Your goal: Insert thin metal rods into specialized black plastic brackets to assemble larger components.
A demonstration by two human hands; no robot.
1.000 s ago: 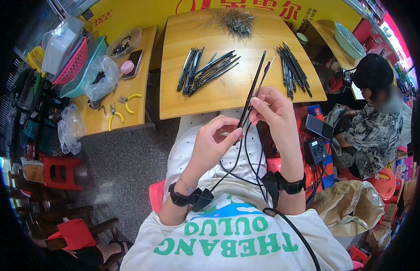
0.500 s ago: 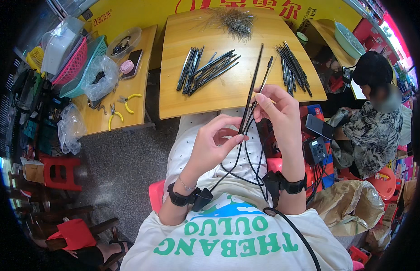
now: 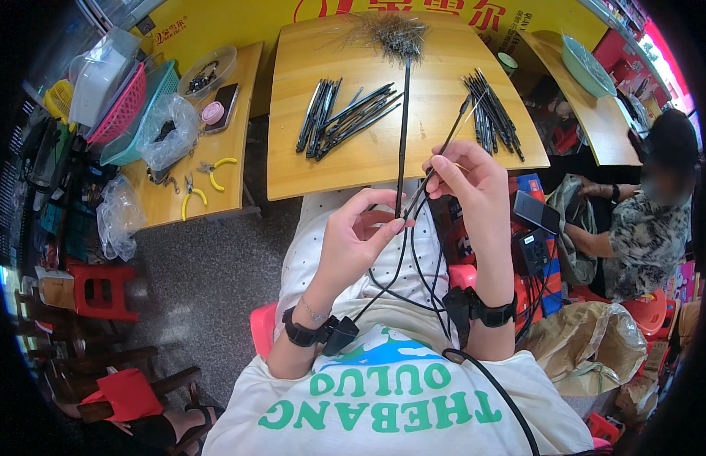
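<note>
My left hand (image 3: 360, 232) is closed, thumb and fingers pinching the lower end of a long thin black rod (image 3: 403, 129) that points up toward the far side of the table. My right hand (image 3: 474, 178) pinches a second thin dark rod (image 3: 458, 121), slanted up to the right, its lower end close to my left fingertips. A fine pale wire (image 3: 470, 112) sticks up beside its tip. Both hands are above my lap at the near edge of the wooden table (image 3: 353, 171). Several similar black rods (image 3: 360, 118) lie to the left, and more rods (image 3: 493, 114) to the right.
Tangled thin wires (image 3: 398, 38) lie at the table's far edge. On the left side table are yellow-handled pliers (image 3: 192, 199), a plastic bag (image 3: 167, 133), a phone (image 3: 227, 102) and baskets (image 3: 159, 99). Black cables (image 3: 417, 300) cross my lap. Another person (image 3: 649, 220) sits at right.
The left hand's rod has turned more upright, and the right hand's rod leans farther right, so their tips are wider apart. The person at right has shifted right, bringing their arms into view.
</note>
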